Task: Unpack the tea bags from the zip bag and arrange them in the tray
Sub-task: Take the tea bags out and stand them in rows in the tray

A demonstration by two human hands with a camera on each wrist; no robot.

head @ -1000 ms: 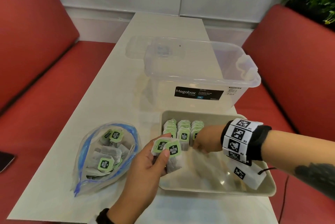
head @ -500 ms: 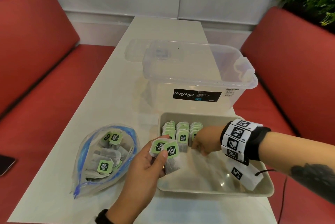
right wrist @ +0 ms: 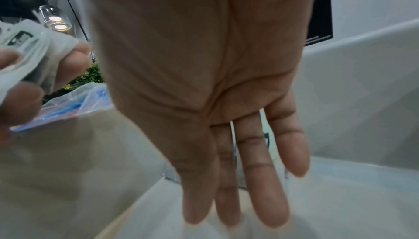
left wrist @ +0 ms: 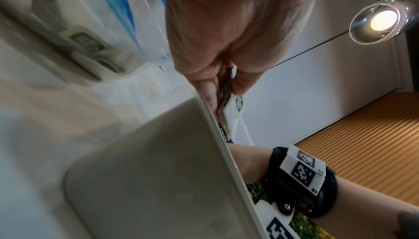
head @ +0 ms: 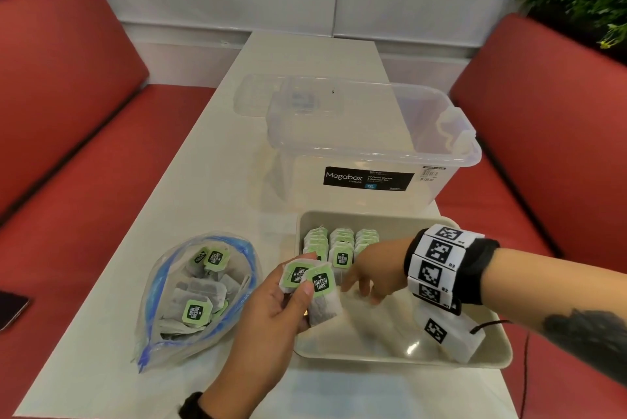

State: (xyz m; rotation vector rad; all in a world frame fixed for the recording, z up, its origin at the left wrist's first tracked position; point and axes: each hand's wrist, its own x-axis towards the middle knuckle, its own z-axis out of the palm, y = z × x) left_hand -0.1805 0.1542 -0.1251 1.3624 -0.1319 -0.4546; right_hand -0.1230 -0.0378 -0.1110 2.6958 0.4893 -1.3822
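Two tea bags [head: 310, 286] sit in the left hand [head: 271, 320], pinched between thumb and fingers at the near-left corner of the tray [head: 400, 359]; their green tags face up toward the head camera and their pouches hang down and to the right, long axes running roughly from tag to lower right. The left wrist view shows what the head view hides: thumb and fingers of that hand [left wrist: 226, 36] closed on the bags' edges, seen end-on just above the tray rim [left wrist: 222, 135]. The right hand [head: 376, 269] reaches across over the tray, beside the held bags; from above its fingers look bent downward, while the right wrist view shows that hand [right wrist: 204, 81] with fingers straight and slightly apart, holding nothing, over the tray floor. A zip bag [head: 200, 296] lies on the white surface [head: 210, 188] just left of the tray, mouth open, with more tea bags loose inside at mixed angles. Farther in, three rows of tea bags [head: 341, 244] stand upright against the tray's far-left corner, tags facing the person. Beyond the tray stands a clear storage box [head: 369, 147] labelled Megabox, and a clear lid [head: 258, 96] lies behind it on the left.
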